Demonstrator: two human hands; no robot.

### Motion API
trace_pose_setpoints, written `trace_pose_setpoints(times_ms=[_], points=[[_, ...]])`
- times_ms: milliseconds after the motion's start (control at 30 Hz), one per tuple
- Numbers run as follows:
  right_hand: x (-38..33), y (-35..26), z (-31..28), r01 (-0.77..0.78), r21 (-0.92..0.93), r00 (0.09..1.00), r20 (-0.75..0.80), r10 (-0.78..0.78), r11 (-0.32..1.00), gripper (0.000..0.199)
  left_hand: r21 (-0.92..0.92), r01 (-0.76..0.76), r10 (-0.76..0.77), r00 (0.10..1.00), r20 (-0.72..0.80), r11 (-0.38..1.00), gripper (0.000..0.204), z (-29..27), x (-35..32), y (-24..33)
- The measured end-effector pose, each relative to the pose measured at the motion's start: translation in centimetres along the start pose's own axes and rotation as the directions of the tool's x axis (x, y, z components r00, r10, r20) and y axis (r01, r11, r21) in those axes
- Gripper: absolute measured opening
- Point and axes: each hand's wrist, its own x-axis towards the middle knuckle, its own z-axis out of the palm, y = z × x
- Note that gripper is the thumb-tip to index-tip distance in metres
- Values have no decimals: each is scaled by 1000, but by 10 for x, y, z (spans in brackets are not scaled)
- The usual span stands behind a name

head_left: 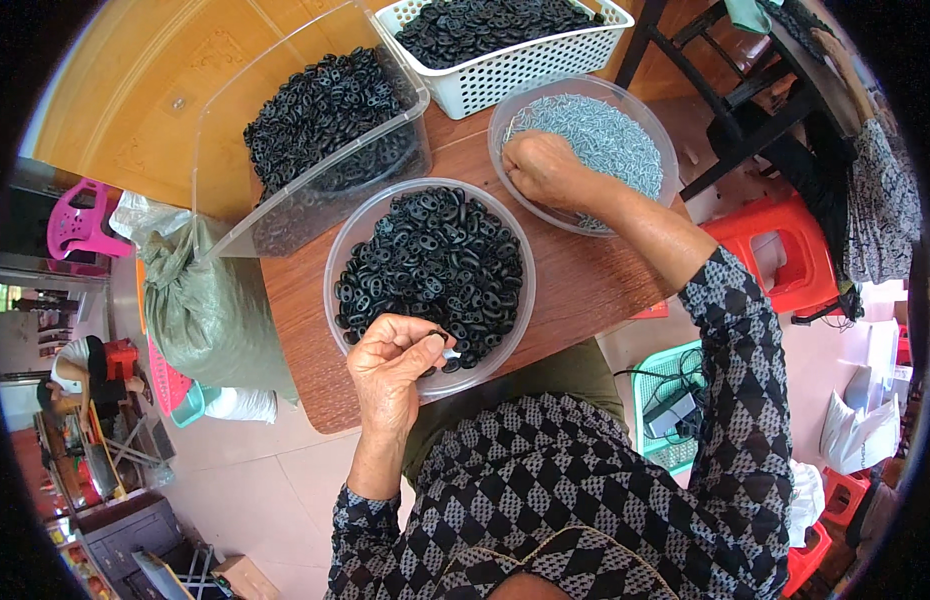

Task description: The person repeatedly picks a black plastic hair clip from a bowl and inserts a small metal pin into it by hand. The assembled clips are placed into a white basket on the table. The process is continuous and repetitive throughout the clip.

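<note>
Exp. bright overall, light soft; source dir. can't tell. Wooden tabletop [605, 275] fairly evenly lit, shadows faint. Tiny highlights on blk pieces [430, 260]; glints on silvery small parts [610, 130]. Pale floor [235, 480] v. bright, slight sheen. Dark chair [757, 90], upper R, loses detail in shade. Centre reasonably sharp; rim smeared, hard to read. Fisheye: yellow panel [125, 130] bows at L, corners vignetted blk, bluish fringe in spots.

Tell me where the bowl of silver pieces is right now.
In the head view, the bowl is right of centre near the top, on the table, just in front of the white basket, with the right hand at its left side.
</note>
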Motion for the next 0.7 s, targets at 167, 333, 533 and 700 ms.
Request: trace_pose_setpoints(times_ms=[167, 333, 533, 700], points=[[0, -4, -5, -101, 141, 991, -75, 112, 985, 8, -28, 8, -8, 1000, -6, 1000, 8, -1, 0, -1], [-8, -15, -33, -107, 202, 976, -167, 142, 974, 10, -9, -41, 40, 999, -28, 999, 8, 2, 7, 10], [-50, -87, -49, -148, 629, 979, -16, 203, 764, 6, -129, -1, 0, 1000, -7, 992, 9, 11, 10, 4], [-63, -141, -39, -90, 741, 992, 5, 128, 666, 7, -65, -45, 39, 995, -96, 997, 11, 13, 8, 5]])
